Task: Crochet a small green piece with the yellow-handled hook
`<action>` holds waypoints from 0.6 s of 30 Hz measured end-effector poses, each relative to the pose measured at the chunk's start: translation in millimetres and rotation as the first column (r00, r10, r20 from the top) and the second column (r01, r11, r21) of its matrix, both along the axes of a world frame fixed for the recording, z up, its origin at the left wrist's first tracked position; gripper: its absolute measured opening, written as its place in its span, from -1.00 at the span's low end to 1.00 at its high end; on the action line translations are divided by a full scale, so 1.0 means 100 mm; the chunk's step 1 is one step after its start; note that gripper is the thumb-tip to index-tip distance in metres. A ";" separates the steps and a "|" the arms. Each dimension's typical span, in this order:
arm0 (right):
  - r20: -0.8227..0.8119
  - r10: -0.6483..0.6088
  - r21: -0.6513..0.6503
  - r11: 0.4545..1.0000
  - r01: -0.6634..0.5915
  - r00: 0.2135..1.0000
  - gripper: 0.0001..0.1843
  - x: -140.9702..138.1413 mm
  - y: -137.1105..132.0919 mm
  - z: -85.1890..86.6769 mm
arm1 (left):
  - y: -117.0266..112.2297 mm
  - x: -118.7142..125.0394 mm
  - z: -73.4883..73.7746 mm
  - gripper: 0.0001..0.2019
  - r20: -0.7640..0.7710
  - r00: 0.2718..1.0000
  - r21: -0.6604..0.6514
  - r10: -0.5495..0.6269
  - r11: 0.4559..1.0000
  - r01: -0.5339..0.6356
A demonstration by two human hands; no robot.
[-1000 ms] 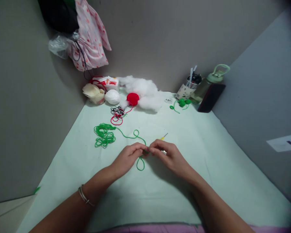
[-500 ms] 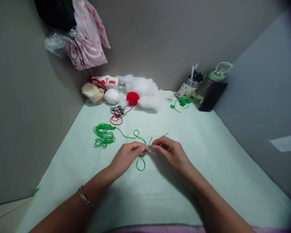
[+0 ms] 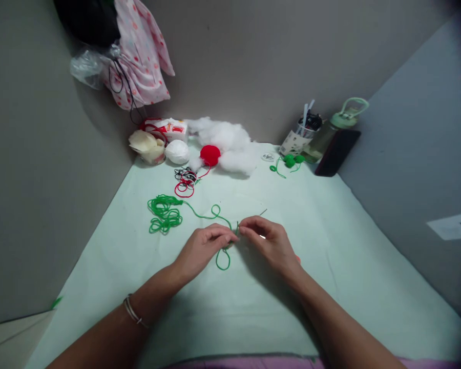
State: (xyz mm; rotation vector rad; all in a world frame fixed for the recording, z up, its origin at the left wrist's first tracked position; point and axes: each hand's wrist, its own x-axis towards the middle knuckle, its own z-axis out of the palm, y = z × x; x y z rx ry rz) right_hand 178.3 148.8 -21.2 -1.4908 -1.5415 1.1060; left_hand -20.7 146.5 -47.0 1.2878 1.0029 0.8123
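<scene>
My left hand [image 3: 207, 246] is closed in a pinch on green yarn [image 3: 223, 260], with a loop hanging below the fingers. A strand runs from this hand to a loose green skein [image 3: 165, 214] on the left. My right hand [image 3: 267, 241] is closed, its thumb and forefinger at the short upright yarn end [image 3: 237, 227], close to the left fingertips. A thin grey stick [image 3: 263, 211] shows beyond the right knuckles; whether the hand holds it I cannot tell. A small orange tip [image 3: 298, 259] peeks out beside the right wrist, mostly hidden.
Toward the back lie a red yarn ball [image 3: 210, 155], a white ball [image 3: 177, 152], white stuffing [image 3: 236, 154] and tangled red and black yarn [image 3: 185, 183]. Back right are small green pieces [image 3: 289, 161], a pen cup [image 3: 295, 141], a bottle [image 3: 326, 136] and a dark phone-like slab [image 3: 337, 152].
My right fingertips have shifted slightly left against the yarn end, which now stands more upright. The orange tip has come into view by the right wrist. My left hand is nearly still.
</scene>
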 end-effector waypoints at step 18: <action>-0.080 -0.063 0.011 0.998 0.064 0.995 -0.71 -0.05 0.00 -0.02 | 0.00 0.00 0.00 -0.74 -0.010 1.000 0.006 -0.010 1.000 0.010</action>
